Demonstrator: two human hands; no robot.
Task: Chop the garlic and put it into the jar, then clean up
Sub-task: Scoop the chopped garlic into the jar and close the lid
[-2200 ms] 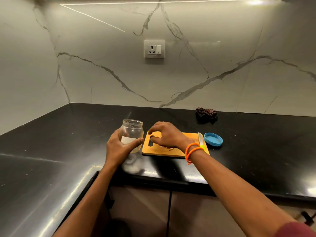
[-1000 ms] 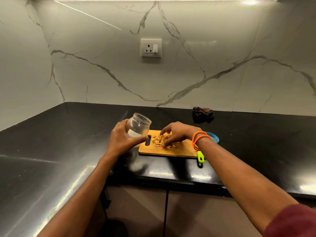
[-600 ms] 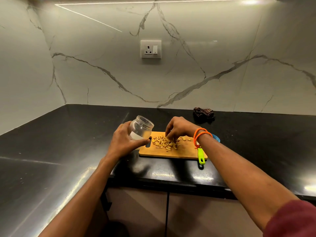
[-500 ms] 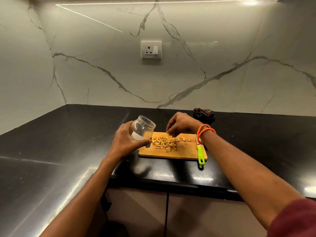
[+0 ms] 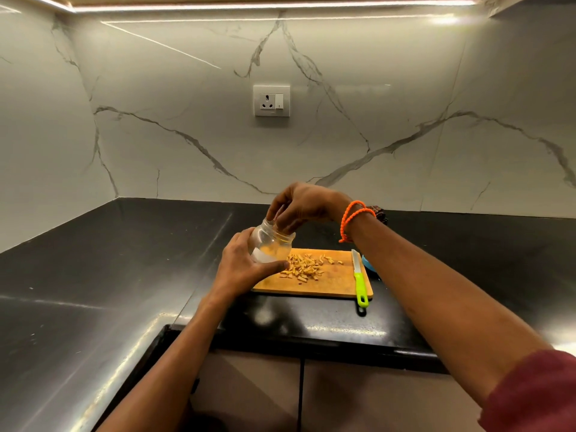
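A black countertop (image 5: 109, 275) runs along the left and wraps around the corner beneath a marble-veined wall, where a white socket (image 5: 271, 100) sits above the work area. The left hand (image 5: 241, 266) wraps around a clear glass jar (image 5: 270, 244), fingers behind it and thumb across the front near its white label; the jar is lifted and tilted, mouth up and to the right, over the left end of the wooden cutting board (image 5: 330, 283). A few yellowish bits show through the glass. Above the jar's mouth the right hand (image 5: 304, 205) hangs with fingers bunched downward, their tips at or just inside the opening; whether they still pinch any pieces cannot be told. An orange bracelet (image 5: 352, 218) circles that wrist. On the board, right of the jar, lies a loose pile of chopped garlic (image 5: 307, 266). Further right, a knife (image 5: 358, 277) with a green handle lies along the board's right edge, its handle end overhanging the near side. The right forearm crosses in front of a blue lid (image 5: 367, 265), leaving only a sliver, and hides most of a dark object (image 5: 380, 213) near the wall.
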